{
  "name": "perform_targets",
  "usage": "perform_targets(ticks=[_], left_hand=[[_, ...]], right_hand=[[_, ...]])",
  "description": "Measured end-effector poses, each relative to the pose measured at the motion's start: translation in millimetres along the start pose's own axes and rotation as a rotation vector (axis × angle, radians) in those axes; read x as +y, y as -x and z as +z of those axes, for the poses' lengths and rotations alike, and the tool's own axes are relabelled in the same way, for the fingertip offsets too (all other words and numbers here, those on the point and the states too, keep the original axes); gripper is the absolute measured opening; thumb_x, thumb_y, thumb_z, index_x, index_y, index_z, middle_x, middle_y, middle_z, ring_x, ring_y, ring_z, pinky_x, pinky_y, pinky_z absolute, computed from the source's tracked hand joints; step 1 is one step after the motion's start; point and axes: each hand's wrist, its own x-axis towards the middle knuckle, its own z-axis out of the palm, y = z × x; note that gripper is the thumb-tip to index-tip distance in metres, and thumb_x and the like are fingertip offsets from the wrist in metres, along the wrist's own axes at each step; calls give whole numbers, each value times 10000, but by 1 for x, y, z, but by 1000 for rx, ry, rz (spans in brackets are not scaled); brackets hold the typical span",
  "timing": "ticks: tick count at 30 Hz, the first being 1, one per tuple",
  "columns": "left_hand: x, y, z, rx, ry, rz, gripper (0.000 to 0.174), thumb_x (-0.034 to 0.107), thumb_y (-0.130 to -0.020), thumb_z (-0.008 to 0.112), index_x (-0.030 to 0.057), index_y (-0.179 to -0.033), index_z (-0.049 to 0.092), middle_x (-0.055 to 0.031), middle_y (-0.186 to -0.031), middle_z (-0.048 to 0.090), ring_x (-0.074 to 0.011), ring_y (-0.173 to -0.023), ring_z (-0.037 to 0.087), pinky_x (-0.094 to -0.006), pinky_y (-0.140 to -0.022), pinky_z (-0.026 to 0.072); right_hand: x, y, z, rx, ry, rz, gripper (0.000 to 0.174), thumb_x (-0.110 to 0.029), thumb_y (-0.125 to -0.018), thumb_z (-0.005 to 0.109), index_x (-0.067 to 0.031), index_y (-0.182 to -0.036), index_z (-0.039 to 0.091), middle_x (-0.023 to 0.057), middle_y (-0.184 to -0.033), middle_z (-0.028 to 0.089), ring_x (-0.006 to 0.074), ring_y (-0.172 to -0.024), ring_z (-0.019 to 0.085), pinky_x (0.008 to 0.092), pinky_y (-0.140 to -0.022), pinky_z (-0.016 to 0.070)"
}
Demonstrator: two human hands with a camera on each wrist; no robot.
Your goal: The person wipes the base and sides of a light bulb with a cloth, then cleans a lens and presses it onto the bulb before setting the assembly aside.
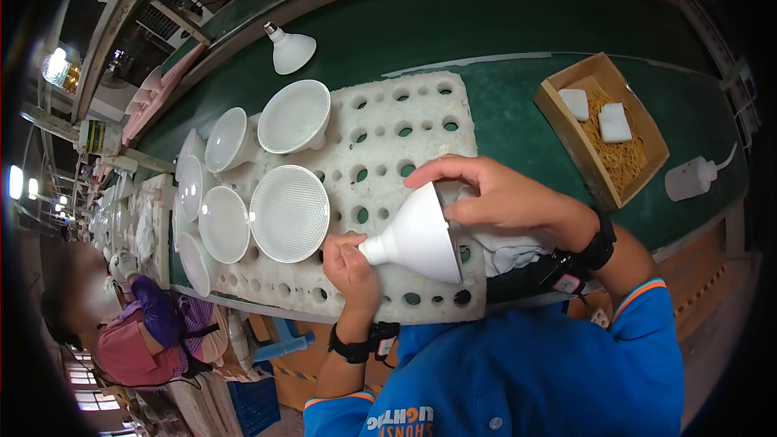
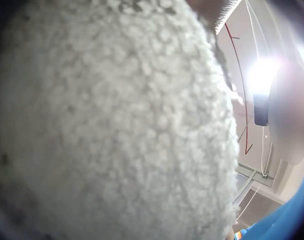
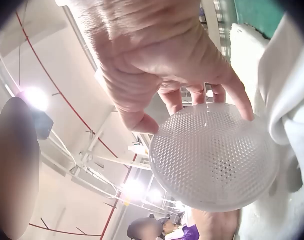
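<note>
A white PAR reflector bulb (image 1: 417, 239) lies tilted on its side over the foam board, its wide end to the right. My left hand (image 1: 352, 271) grips its narrow neck, fingers curled round it. At the wide end, my right hand (image 1: 510, 202) holds the rim between thumb and fingers. In the right wrist view, the thumb and fingertips sit at the edge of the clear dimpled lens (image 3: 214, 157). A crumpled white cloth (image 1: 510, 249) is under the right wrist. Foam fills most of the left wrist view, and the left hand's grip is hidden there.
The holed white foam board (image 1: 376, 125) carries several bulbs (image 1: 290, 214) on its left part. One bulb (image 1: 291, 50) lies behind it on the green table (image 1: 502, 24). To the right are a box (image 1: 558, 142) of rubber bands with white blocks and a squeeze bottle (image 1: 690, 180). Another person (image 1: 133, 340) sits at left.
</note>
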Motion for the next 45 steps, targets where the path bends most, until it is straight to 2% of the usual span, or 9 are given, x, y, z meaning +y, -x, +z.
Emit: perform_targets(ticks=[6,14,18,25,28,31,34,38,45], left_hand=[[2,-1,5,69,63,245,297,288,-932,430,13,-832,480,-92,-773,521,-126,-721,456,-274,-684,383],[9,-3,-4,34,-176,86,348,291,-925,423,-18,-811,536,-76,-718,511,-147,-665,465,-293,-633,391],[0,-2,-6,39,-87,228,322,265,-915,434,-15,-800,544,-86,-669,501,-155,-620,469,-296,-585,391],[5,-3,-4,-56,38,544,355,348,-935,485,10,-831,513,-93,-652,486,-176,-560,450,-318,-519,377],[13,-6,-8,-97,-32,685,334,330,-930,499,8,-842,506,-99,-696,491,-189,-569,442,-328,-525,375],[21,-9,5,52,-240,569,293,285,-923,502,-4,-884,521,-88,-708,490,-180,-579,442,-315,-551,387],[32,-4,2,22,-357,151,283,248,-915,475,-21,-874,553,-91,-706,531,-152,-641,478,-291,-604,406],[37,-5,-10,-80,-314,-142,319,243,-915,450,-28,-805,578,-99,-707,563,-148,-666,500,-288,-611,408],[14,1,-9,22,-211,84,373,286,-911,427,-34,-787,575,-93,-682,552,-145,-611,484,-274,-575,391]], right_hand=[[-3,20,19,14,-66,-57,887,-88,-641,688,-49,-1424,275,155,-1402,254,258,-1306,329,340,-1047,354],[-4,26,36,70,489,-215,857,-103,-605,721,-35,-1370,341,168,-1381,275,290,-1282,353,368,-1054,341],[-4,16,24,70,-65,-50,626,-23,-635,646,-29,-1244,500,80,-1302,392,179,-1205,441,293,-947,443],[28,9,16,97,-574,259,338,-68,-902,465,34,-1222,505,96,-1147,561,140,-1042,554,256,-905,458],[24,16,23,140,-591,44,424,-105,-892,503,27,-1293,453,126,-1216,529,186,-1176,499,312,-973,432],[20,19,27,203,-365,-203,539,-48,-810,553,2,-1331,427,156,-1328,450,222,-1278,421,340,-1049,368],[28,18,27,206,202,-444,716,-48,-683,633,-36,-1359,400,166,-1364,398,275,-1277,419,348,-1069,337],[6,27,35,175,308,-277,803,-86,-628,679,-59,-1374,384,168,-1378,360,300,-1280,381,375,-1048,347],[-6,23,27,93,109,-76,787,-25,-630,689,-59,-1359,394,97,-1361,353,254,-1288,373,378,-1032,425]])
